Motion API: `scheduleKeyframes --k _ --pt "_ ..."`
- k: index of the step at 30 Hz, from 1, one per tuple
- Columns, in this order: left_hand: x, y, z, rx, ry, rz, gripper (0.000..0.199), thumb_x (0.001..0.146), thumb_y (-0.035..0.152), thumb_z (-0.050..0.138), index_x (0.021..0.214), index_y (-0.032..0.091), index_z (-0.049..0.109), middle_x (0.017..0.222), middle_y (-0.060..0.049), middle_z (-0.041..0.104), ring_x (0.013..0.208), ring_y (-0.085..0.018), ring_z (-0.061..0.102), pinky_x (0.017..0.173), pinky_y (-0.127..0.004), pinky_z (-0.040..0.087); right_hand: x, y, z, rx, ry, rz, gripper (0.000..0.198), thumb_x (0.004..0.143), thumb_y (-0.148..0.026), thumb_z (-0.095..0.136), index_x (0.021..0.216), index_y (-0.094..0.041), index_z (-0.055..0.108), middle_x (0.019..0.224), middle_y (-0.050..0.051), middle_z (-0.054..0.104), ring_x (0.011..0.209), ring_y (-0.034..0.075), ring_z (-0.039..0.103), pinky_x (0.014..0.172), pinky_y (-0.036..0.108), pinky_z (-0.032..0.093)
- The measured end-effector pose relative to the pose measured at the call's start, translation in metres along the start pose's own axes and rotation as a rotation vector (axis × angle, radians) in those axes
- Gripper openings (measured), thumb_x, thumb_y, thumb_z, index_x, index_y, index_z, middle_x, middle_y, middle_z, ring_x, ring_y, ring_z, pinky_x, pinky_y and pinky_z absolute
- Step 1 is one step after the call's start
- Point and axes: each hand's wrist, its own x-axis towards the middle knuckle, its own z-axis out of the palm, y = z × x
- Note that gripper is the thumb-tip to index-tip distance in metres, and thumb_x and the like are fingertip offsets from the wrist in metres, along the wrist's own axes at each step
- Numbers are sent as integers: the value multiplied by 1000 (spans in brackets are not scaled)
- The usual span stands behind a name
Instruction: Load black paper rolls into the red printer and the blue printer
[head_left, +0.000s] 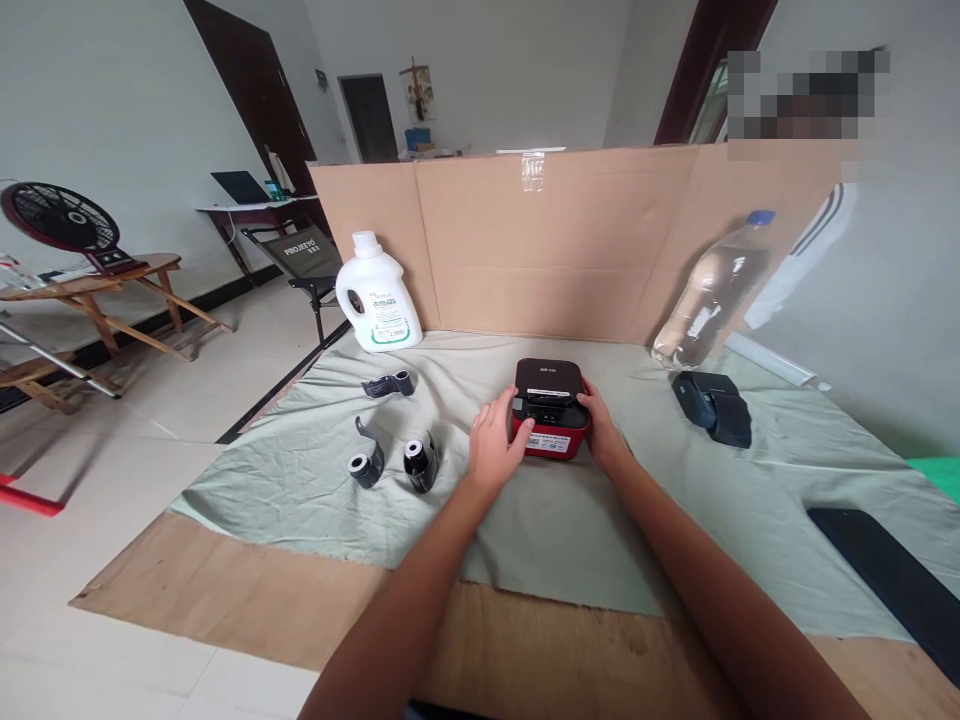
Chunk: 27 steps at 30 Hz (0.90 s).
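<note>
A small red and black label printer (pixel 551 410) rests on the green cloth in front of me, with a white label on its front and a slot in its top. My left hand (pixel 496 435) grips its left side, thumb at the front corner. Against its right side sits my right hand (pixel 602 430), thumb near the top edge and the other fingers partly hidden. To the left lie several rolls of black label tape: one loosely unwound (pixel 388 384), one with its end sticking up (pixel 365 465), and one standing closer to my left hand (pixel 420 463).
A white detergent jug (pixel 381 300) and a clear plastic bottle (pixel 716 290) stand before a cardboard screen (pixel 540 245). Right of the printer lies a dark blocky object (pixel 712 408); a black slab (pixel 885 570) is near the right edge. A person's white sleeve (pixel 806 255) shows behind.
</note>
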Motion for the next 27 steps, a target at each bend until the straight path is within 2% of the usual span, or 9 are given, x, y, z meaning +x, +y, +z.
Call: scheduleKeyframes --k 5,11,18,24,27 --pt "4 -1 -6 84 -52 26 51 97 37 52 145 22 44 137 -9 63 120 -27 59 102 -42 43 2 -1 2 41 47 20 52 73 -36 62 124 -32 62 136 -2 64 133 27 53 116 46 38" --pt "7 -5 -4 62 -31 0 44 95 34 54 137 21 50 134 -10 65 121 -25 61 100 -40 43 3 -5 2 -43 65 32 55 69 -30 57 124 -31 62 133 -1 66 127 27 57 108 44 45" --pt "4 -10 0 65 -26 30 42 96 33 51 136 19 51 131 -11 66 118 -25 61 99 -39 44 -2 -5 3 -15 53 26 54 72 -36 62 125 -32 61 137 0 63 128 27 57 108 43 46" --pt "-1 -14 1 85 -37 82 54 98 33 46 150 17 39 137 -13 61 112 -25 60 97 -38 43 -6 -5 3 -26 42 68 49 82 -60 59 125 -37 58 137 -2 63 129 26 56 106 47 48" --pt "-1 -13 1 86 -40 83 50 99 32 45 147 18 41 140 -11 60 114 -25 59 96 -38 43 -2 -4 2 -16 49 52 46 78 -51 63 122 -36 60 134 -2 64 127 26 57 105 46 48"
